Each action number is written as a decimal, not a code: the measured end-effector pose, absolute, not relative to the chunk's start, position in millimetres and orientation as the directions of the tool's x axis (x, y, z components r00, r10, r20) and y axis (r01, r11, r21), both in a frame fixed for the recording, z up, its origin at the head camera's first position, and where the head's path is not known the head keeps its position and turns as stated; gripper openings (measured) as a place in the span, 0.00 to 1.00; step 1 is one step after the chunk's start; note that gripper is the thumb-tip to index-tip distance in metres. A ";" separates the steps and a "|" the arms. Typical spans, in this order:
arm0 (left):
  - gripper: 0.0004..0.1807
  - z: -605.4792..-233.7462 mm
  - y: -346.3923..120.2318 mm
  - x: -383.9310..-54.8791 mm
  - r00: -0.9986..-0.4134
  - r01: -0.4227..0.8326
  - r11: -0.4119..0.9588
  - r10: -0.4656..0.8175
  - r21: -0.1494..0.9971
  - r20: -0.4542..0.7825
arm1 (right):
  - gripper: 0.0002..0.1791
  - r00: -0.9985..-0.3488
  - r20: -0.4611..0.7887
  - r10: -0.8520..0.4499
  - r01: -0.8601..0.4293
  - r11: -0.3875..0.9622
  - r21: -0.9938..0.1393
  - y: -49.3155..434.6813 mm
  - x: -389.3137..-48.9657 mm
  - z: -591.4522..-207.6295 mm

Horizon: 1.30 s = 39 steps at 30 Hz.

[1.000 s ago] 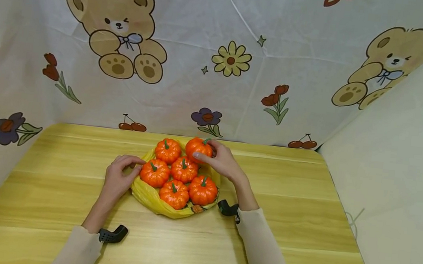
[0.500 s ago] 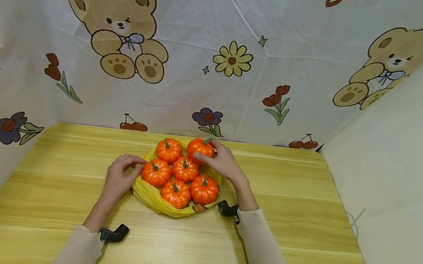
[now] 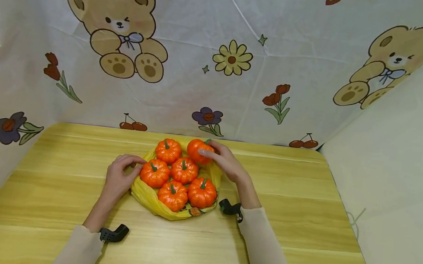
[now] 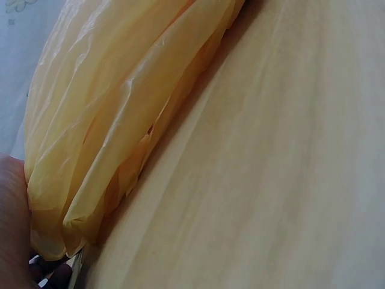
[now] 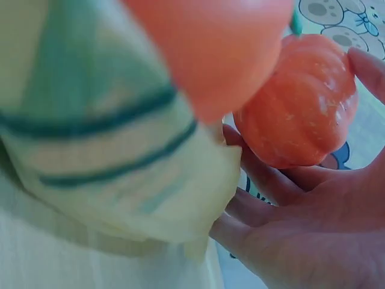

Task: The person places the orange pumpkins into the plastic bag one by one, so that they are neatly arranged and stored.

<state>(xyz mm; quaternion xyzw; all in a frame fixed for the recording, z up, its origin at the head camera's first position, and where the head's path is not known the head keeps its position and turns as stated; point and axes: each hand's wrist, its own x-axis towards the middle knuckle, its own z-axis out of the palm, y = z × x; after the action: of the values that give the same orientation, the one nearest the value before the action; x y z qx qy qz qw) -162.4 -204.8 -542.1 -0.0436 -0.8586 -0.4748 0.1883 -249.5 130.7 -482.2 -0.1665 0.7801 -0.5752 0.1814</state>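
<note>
A yellow plastic bag (image 3: 145,194), its rim rolled down, lies on the table and holds several small orange pumpkins (image 3: 184,170) with green stems. At the bag's back right, my right hand (image 3: 227,162) grips one more pumpkin (image 3: 197,150) between thumb and fingers. The right wrist view shows that pumpkin (image 5: 304,105) tilted, fingers beneath it and the thumb against its side. My left hand (image 3: 122,174) pinches the bag's left edge with thumb and fingers; in the left wrist view the bag's folds (image 4: 114,132) hide most of the fingertips.
The bag and both forearms are on a light wooden table (image 3: 281,244). Behind it hangs a white cloth (image 3: 180,59) printed with bears and flowers; a pale wall panel (image 3: 399,171) stands at the right. A black wrist camera (image 3: 114,233) sits on each arm.
The pumpkin in my right hand has tipped slightly, its stem now more hidden behind the fingers, and the thumb has shifted up its side. My left hand has stayed at the bag's edge.
</note>
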 end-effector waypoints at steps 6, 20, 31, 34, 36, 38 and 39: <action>0.11 -541.5 -204.8 -162.6 -0.924 0.257 0.543 -0.104 0.800 0.368 | 0.30 -0.875 -0.085 -0.477 -0.066 0.291 -0.955 132.6 -250.5 -484.8; 0.10 -542.4 -204.6 -162.9 -0.925 0.257 0.539 -0.102 0.802 0.365 | 0.41 -0.905 -0.060 -0.421 -0.121 0.391 -0.912 133.6 -248.9 -485.2; 0.09 -543.4 -206.1 -163.1 -0.931 0.248 0.547 -0.093 0.799 0.353 | 0.44 -0.937 -0.060 -0.344 -0.084 0.389 -0.917 132.7 -249.6 -486.5; 0.09 -544.1 -206.4 -163.3 -0.930 0.253 0.547 -0.090 0.798 0.356 | 0.45 -0.946 -0.068 -0.318 -0.064 0.386 -0.920 132.9 -249.5 -487.4; 0.09 -544.0 -206.4 -163.2 -0.931 0.254 0.546 -0.088 0.799 0.355 | 0.46 -0.946 -0.068 -0.318 -0.067 0.395 -0.916 132.7 -249.3 -487.6; 0.09 -543.3 -206.2 -163.0 -0.932 0.251 0.544 -0.089 0.801 0.353 | 0.47 -0.944 -0.061 -0.323 -0.082 0.411 -0.908 132.4 -249.6 -488.5; 0.09 -542.9 -206.1 -162.9 -0.933 0.248 0.543 -0.089 0.802 0.350 | 0.47 -0.944 -0.056 -0.326 -0.090 0.418 -0.904 132.3 -249.7 -489.0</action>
<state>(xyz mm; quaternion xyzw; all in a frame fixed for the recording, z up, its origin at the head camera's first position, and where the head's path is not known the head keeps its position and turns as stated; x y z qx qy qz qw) -162.9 -206.1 -542.9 -0.0462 -0.8603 -0.4756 0.1776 -249.7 132.3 -489.0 -0.1246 0.8345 -0.5249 0.1121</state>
